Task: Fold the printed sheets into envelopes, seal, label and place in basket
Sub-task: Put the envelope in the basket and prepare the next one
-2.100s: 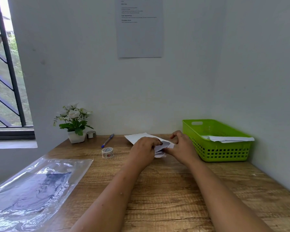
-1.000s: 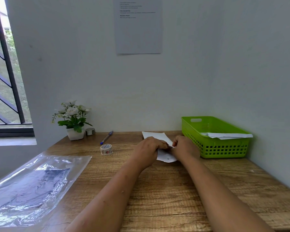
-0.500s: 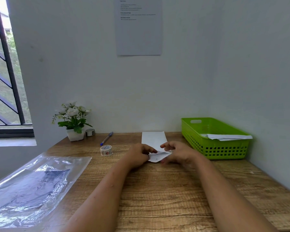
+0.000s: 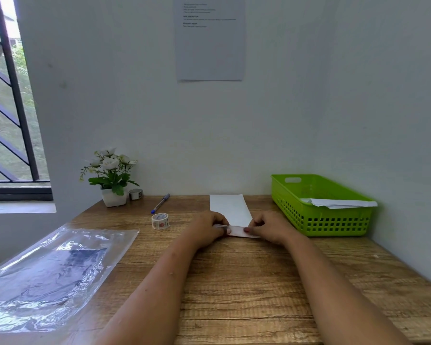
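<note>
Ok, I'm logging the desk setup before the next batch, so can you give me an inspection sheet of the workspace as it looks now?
Surface: wooden desk, set into a wall corner.
Job's things: folded white sheet flat at the middle; green basket at right holding paper; tape roll; pen.
Clutter: clear plastic sleeve at left; potted flowers; a second small roll beside the pot.
Grippers: left hand and right hand press the sheet's near edge.
Cables: nothing seen.
Surroundings: barred window at left; notice on the wall.
</note>
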Action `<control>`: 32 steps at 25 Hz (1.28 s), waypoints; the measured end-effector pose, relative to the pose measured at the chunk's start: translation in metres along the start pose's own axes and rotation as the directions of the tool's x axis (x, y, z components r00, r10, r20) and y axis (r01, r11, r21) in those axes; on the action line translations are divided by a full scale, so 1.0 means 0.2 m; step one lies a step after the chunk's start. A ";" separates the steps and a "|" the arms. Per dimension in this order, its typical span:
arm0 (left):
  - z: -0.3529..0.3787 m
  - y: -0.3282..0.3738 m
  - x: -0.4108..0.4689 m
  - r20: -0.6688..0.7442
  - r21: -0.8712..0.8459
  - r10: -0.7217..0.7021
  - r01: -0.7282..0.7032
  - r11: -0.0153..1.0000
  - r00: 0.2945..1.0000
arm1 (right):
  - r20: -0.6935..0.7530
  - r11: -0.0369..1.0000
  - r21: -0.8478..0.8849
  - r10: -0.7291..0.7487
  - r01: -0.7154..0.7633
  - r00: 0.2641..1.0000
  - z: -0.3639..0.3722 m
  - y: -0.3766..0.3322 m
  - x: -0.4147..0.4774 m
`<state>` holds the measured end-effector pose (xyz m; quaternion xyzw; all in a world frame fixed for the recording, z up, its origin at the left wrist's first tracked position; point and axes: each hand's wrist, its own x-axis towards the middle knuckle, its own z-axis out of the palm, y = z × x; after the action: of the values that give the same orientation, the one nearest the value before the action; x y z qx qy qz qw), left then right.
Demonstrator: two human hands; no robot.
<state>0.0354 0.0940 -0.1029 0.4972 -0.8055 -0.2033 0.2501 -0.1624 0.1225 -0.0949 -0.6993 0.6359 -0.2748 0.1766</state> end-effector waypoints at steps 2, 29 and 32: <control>0.01 0.00 0.01 0.012 0.025 -0.022 0.021 0.999 1.000 | -0.018 1.000 -0.015 0.014 -0.014 1.000 0.01 0.00 0.01; 0.01 -0.01 0.00 -0.058 0.069 -0.203 0.207 0.976 0.977 | -0.187 0.977 -0.196 0.049 -0.086 0.981 0.15 -0.10 0.00; 0.01 -0.03 -0.01 -0.045 0.044 -0.176 0.178 0.983 0.983 | -0.124 0.974 -0.204 0.075 -0.099 0.989 0.20 -0.16 0.00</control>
<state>0.0397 0.0935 -0.1088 0.5767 -0.7576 -0.1949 0.2354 -0.1127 0.1223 -0.1070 -0.6684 0.7004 -0.2383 0.0768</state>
